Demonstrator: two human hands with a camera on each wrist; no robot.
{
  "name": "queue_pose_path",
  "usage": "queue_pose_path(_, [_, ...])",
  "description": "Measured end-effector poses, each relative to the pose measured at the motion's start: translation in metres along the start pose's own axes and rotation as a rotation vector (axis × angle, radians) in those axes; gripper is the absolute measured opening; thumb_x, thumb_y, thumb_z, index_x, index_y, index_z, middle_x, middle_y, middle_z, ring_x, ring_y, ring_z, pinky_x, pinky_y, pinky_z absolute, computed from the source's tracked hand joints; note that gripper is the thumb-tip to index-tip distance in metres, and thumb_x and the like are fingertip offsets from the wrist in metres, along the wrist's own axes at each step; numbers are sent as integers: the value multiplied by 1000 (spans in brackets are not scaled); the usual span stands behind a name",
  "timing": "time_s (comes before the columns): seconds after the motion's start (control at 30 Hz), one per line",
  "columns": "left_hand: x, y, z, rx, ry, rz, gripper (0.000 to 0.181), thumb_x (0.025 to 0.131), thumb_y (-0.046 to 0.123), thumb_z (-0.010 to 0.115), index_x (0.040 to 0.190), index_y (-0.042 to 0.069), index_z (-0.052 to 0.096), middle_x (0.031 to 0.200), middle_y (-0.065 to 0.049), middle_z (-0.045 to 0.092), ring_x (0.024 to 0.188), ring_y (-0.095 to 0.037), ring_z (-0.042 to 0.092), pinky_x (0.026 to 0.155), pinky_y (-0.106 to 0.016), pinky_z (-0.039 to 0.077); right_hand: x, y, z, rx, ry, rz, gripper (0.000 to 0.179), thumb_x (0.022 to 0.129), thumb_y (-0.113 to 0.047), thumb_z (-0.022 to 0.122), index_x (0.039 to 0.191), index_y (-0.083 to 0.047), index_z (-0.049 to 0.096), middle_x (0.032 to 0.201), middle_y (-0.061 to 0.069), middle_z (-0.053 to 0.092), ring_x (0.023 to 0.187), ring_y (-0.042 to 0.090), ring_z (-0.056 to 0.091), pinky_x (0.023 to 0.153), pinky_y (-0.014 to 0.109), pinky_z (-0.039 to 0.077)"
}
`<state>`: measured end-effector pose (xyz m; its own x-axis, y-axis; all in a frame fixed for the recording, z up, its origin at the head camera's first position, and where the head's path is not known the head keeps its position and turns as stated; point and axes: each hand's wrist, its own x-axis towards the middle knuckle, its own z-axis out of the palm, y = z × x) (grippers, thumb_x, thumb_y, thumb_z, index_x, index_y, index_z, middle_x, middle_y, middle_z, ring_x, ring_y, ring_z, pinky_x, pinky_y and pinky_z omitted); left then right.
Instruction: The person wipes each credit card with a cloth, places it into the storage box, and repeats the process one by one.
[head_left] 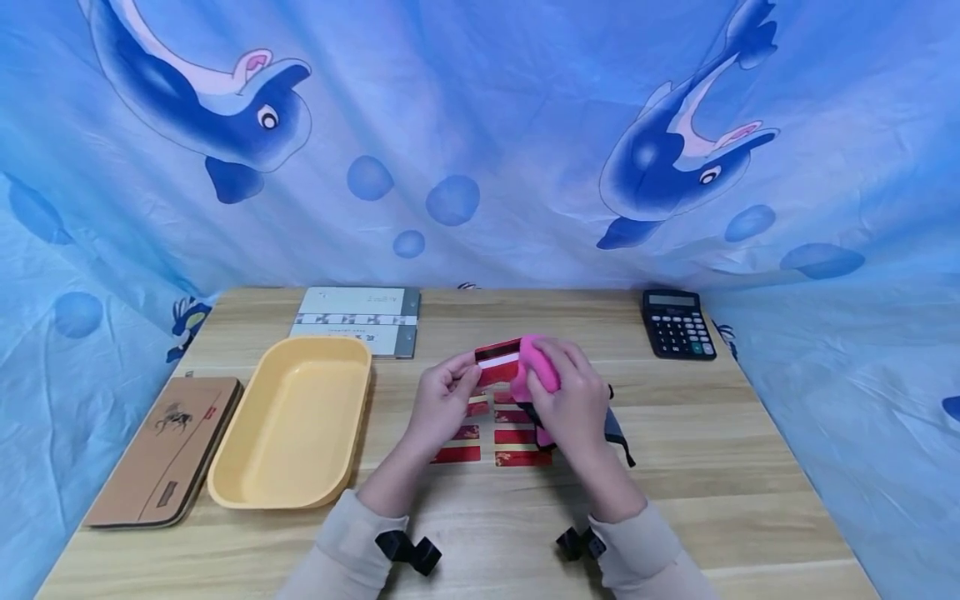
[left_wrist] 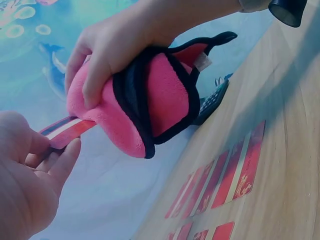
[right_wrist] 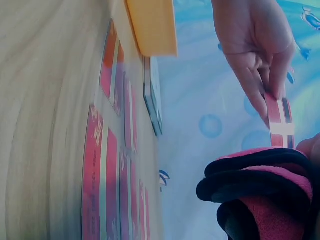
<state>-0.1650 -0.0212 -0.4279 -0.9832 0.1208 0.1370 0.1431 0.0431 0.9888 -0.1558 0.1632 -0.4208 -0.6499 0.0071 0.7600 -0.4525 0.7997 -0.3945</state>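
Note:
My left hand [head_left: 438, 400] pinches a red bank card [head_left: 497, 364] by its left end, above the table. The card's face shows a black stripe and a white strip. In my right hand [head_left: 573, 404] is a thick pink cloth [left_wrist: 167, 100] with black edging and a dark grey side, bunched and folded over the card's other end. That end is hidden inside the cloth. Below the hands, several red and gold cards [head_left: 522, 457] lie in two columns on the wooden table, partly covered by the hands in the head view.
To the left stands a yellow plastic tray [head_left: 300, 425], beside a brown case [head_left: 161, 450] with a horse print. Behind the tray lies a grey-white notebook [head_left: 352, 302]. A black calculator [head_left: 678, 325] sits at the back right. Blue dolphin-printed curtain [head_left: 525, 125] hangs behind the table.

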Motion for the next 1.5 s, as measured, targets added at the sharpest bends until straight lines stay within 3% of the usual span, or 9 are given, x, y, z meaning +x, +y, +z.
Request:
queue_pose_path(0.23, [-2,-1,5,11,-41,40,28,104,9,58,130,7,68,111,-9,75,95,-27,73,69,-30,62,-2,-14,6,84,-26,-115,32,81,-11,79,112,-6,76,114,11,72,87,29,74,66,43,62])
queue_pose_path(0.47, [-5,-1,5,8,-45,75,32,103,1,53,132,5,66,110,-10,74,88,-21,71,74,-38,63,-4,-28,6,113,-26,-223,28,81,-12,79,108,-6,78,112,13,73,87,28,74,67,43,62])
queue_pose_path(0.63, [-7,5,-1,43,-20,121,27,103,7,57,128,5,68,110,-9,75,92,-22,71,76,-29,61,-1,-17,-2,71,17,-136,28,82,-12,76,110,-5,77,111,13,74,87,29,75,66,43,62])
queue_pose_path(0.77, [-8,11,-7,81,9,131,26,103,12,59,127,6,69,108,-7,75,90,-22,71,78,-25,59,1,-2,-10,74,25,-41,31,84,-13,78,113,-5,76,114,12,73,96,29,73,74,46,63])
queue_pose_path(0.97, [-6,16,-19,110,47,110,25,102,13,60,124,6,70,106,-9,75,89,-21,71,76,-29,60,-1,13,-17,117,27,10,34,83,-12,80,115,-4,76,116,13,72,101,30,72,80,48,62])
queue_pose_path(1.07, [-5,24,-27,104,67,78,24,102,13,60,122,5,70,104,-10,75,90,-22,72,80,-37,62,-1,20,-21,125,42,29,33,83,-13,80,115,-4,76,115,13,73,101,29,71,80,48,61])
queue_pose_path(1.17, [-4,33,-37,88,87,60,24,103,13,60,123,4,68,106,-12,74,89,-24,74,83,-36,61,-2,27,-25,122,47,55,33,83,-13,81,115,-4,76,115,12,73,102,28,71,82,47,61])
queue_pose_path(1.4, [2,45,-73,39,150,16,32,103,13,60,132,0,63,125,-17,66,91,-17,75,84,-26,59,-6,40,-30,141,71,94,36,80,-7,83,116,-6,76,114,11,73,100,30,71,93,14,49])
queue_pose_path(1.5, [5,49,-89,42,210,-5,32,102,11,61,131,-2,63,122,-19,68,89,-12,74,80,-28,60,-7,44,-30,146,82,87,36,80,-6,83,116,-6,76,114,11,74,100,31,71,94,10,45])
